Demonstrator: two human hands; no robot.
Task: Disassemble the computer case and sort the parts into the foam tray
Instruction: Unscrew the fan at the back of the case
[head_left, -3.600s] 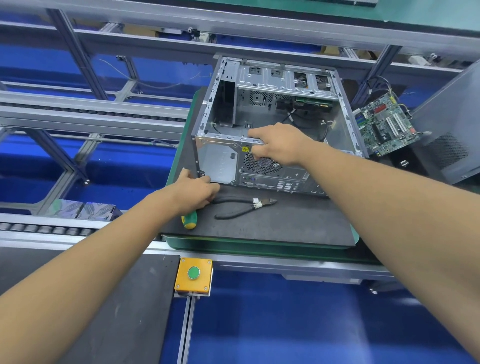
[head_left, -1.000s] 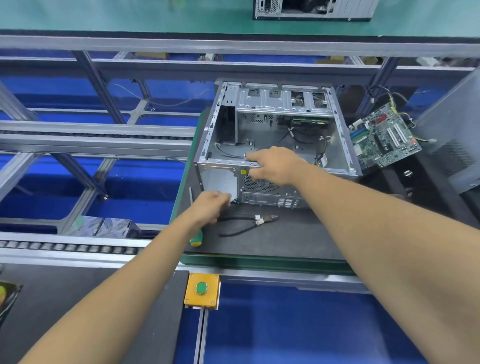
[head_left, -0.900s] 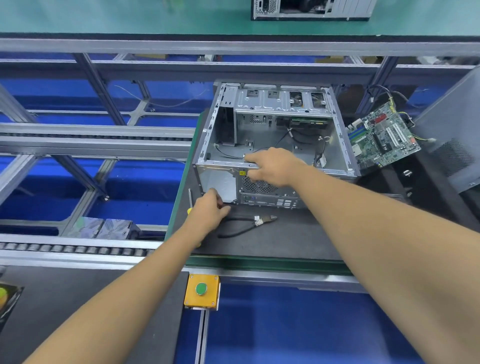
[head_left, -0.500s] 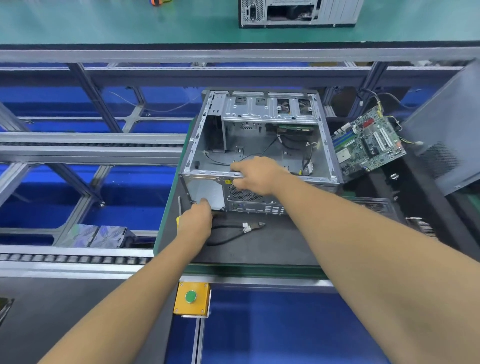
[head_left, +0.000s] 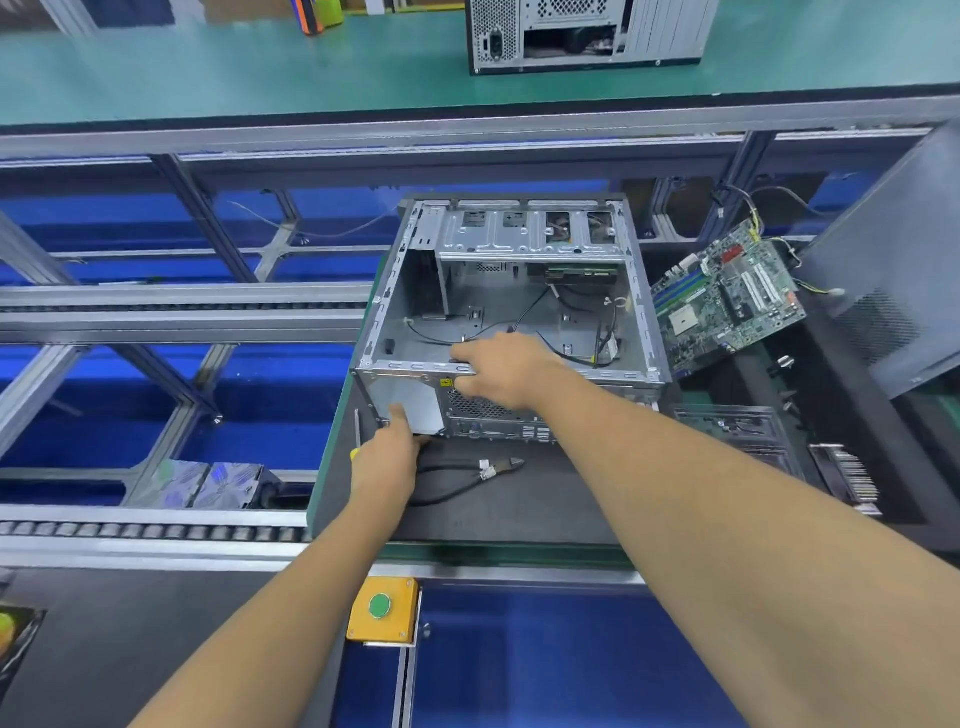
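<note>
On the black mat (head_left: 519, 512) in front of us sits the computer case (head_left: 511, 317), lying with its open side up so that we look down into the bare metal shell, where loose black cables trail across the floor. Our right hand (head_left: 506, 371) grips the near top rim of the case, fingers curled over the edge and thumb on the outer face just above the fan grille. Our left hand (head_left: 387, 457) is at the lower near corner, its thumb pressing up against the plain metal panel there; the other fingers are hidden beneath the hand, so we cannot tell whether they hold anything. Just beside that hand lies a screwdriver (head_left: 357, 431), its shaft pointing away from us along the mat's left edge. A pair of black-handled cutters (head_left: 475, 470) lies on the mat just in front of the case. To the right of the case a green motherboard (head_left: 727, 296) rests tilted, near a grey side panel (head_left: 893, 270). A yellow button box (head_left: 383, 608) sits below the mat.
</note>
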